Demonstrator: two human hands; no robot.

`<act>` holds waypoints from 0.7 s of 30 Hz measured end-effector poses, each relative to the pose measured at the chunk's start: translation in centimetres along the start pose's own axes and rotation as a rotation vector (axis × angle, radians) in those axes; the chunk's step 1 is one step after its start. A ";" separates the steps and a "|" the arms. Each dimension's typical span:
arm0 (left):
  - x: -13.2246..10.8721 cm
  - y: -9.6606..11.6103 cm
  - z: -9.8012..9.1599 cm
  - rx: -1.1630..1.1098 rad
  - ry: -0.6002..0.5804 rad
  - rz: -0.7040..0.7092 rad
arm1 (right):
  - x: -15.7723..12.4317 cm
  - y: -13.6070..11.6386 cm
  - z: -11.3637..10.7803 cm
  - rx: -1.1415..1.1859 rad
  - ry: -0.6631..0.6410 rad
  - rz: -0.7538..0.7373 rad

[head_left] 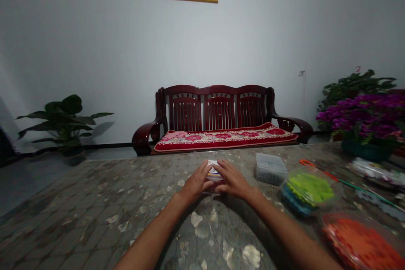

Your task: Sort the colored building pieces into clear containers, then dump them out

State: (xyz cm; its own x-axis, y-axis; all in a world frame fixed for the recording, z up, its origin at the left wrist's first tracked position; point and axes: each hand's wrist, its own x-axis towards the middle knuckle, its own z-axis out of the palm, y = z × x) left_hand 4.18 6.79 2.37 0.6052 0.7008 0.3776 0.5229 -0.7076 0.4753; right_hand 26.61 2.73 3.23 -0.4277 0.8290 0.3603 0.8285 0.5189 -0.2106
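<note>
Both my hands are at the middle of the table around a small box [214, 172] with a white printed top and a clear-looking lower part. My left hand [198, 182] grips its left side, fingers over the top edge and thumb at the near side. From the right, my right hand [233, 180] holds it the same way, its fingertips bent onto the top. The two thumbs nearly meet in front of the box. The fingers cover much of its print, so I cannot read it. The box appears to rest on the patterned tablecloth [158, 202].
Right of my hands stand a clear plastic box [271, 168], a tub of green and blue pieces [310, 187] and a tub of orange pieces [363, 240]. Orange-handled scissors [306, 163] and purple flowers [370, 114] are farther right. A wooden bench [218, 109] is beyond the table.
</note>
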 end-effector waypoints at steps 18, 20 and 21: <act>7.5 4.4 5.7 0.102 0.135 -0.243 | -7.5 1.5 3.2 0.368 0.290 0.587; 9.6 5.0 6.9 0.090 0.126 -0.247 | -7.4 1.2 3.1 0.313 0.300 0.622; 10.5 5.2 7.4 0.082 0.119 -0.248 | -7.3 1.2 3.0 0.277 0.318 0.648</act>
State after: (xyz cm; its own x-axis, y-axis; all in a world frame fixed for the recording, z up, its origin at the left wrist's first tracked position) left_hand 17.74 9.78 2.94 0.3803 0.8557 0.3510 0.6959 -0.5147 0.5008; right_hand 29.63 -2.09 -2.41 0.2711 0.9069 0.3226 0.7391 0.0186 -0.6734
